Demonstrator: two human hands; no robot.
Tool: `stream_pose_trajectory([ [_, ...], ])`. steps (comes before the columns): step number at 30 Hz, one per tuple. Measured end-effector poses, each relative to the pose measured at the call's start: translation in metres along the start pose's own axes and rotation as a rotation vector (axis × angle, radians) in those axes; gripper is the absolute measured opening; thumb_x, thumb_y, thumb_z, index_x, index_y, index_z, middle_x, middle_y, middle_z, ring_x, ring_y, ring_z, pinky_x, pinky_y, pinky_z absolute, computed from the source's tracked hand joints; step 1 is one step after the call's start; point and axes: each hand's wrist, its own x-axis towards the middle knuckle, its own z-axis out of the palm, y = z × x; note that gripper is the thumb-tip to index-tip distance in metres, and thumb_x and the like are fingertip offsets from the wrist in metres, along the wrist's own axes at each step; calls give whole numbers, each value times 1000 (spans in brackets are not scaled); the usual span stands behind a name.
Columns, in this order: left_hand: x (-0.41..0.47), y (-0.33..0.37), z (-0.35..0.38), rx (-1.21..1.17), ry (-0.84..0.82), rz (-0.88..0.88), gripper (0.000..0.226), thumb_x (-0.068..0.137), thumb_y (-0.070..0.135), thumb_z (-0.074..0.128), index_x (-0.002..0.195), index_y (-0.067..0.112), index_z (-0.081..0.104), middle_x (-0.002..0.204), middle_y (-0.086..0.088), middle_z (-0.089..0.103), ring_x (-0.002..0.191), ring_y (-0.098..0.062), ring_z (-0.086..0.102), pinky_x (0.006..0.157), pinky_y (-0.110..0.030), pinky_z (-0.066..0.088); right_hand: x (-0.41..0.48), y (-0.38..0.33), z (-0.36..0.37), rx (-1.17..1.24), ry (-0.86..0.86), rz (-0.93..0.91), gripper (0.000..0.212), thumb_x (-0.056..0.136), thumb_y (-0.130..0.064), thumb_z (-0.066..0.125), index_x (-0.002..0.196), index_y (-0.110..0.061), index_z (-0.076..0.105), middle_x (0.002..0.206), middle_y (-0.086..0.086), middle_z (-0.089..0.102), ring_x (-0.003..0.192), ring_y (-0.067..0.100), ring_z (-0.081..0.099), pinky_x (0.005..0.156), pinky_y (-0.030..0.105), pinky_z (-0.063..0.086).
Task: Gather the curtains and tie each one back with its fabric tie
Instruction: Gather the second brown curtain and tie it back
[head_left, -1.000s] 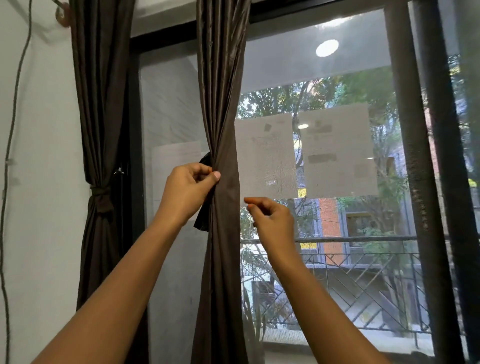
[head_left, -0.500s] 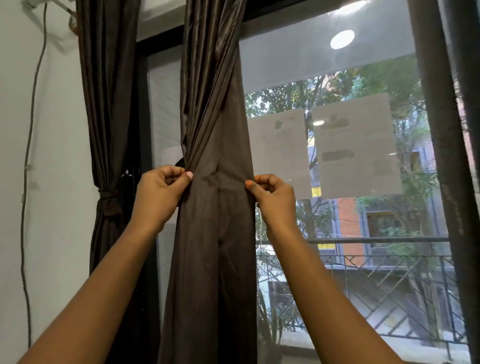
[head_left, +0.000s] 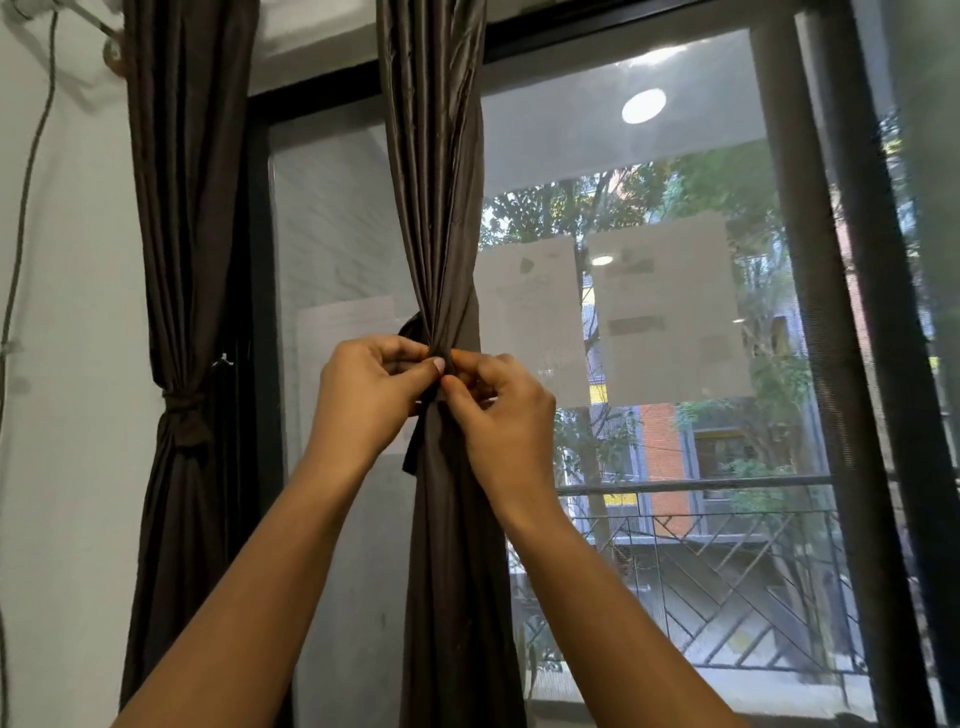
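A dark brown curtain (head_left: 436, 182) hangs in front of the window and is bunched narrow at hand height. My left hand (head_left: 363, 400) and my right hand (head_left: 501, 415) meet at the front of the bunch, both pinching the dark fabric tie (head_left: 418, 441). One loose end of the tie hangs down below my left hand, and a loop of it shows behind the curtain. At the left wall a second brown curtain (head_left: 192, 208) hangs gathered, with its own tie (head_left: 182, 405) knotted round it.
Papers (head_left: 670, 317) are stuck on the window glass to the right. A dark window frame post (head_left: 815, 312) stands further right. A cable (head_left: 26, 182) runs down the white wall at the left. A balcony railing (head_left: 727, 571) shows outside.
The curtain was spread wide between my hands half a second ago. It is now drawn into a narrow bunch, and both hands have come together at its front on the tie.
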Motion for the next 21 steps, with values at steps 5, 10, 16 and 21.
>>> stream_pose_trajectory([
  [5, -1, 9, -2, -154, -83, -109, 14, 88, 8, 66, 101, 3, 69, 88, -12, 73, 75, -16, 73, 58, -20, 56, 2, 1, -5, 75, -55, 76, 25, 86, -14, 66, 110, -18, 70, 87, -4, 63, 74, -4, 58, 69, 4, 44],
  [10, -1, 13, -8, -219, -110, -220, 15, 89, 13, 65, 101, 6, 69, 90, -9, 73, 74, -12, 73, 58, -21, 56, 5, -4, -4, 83, -121, 120, 26, 88, -13, 64, 114, -15, 68, 97, 2, 66, 81, 1, 60, 74, 5, 46],
  [16, 5, 23, -7, -140, -136, -184, 23, 84, 23, 71, 91, 1, 70, 66, -1, 71, 60, -9, 70, 55, -18, 54, 2, 6, -8, 18, -235, 52, 32, 94, -6, 50, 123, -15, 62, 89, -2, 57, 79, 1, 55, 69, 4, 41],
  [21, 12, 17, -7, 60, -114, -62, 20, 89, 18, 66, 95, -1, 70, 81, -13, 72, 69, -13, 69, 58, -14, 54, 19, 23, -18, 99, -224, 174, 32, 92, -2, 50, 115, -17, 68, 106, 0, 62, 102, 15, 60, 96, 29, 49],
])
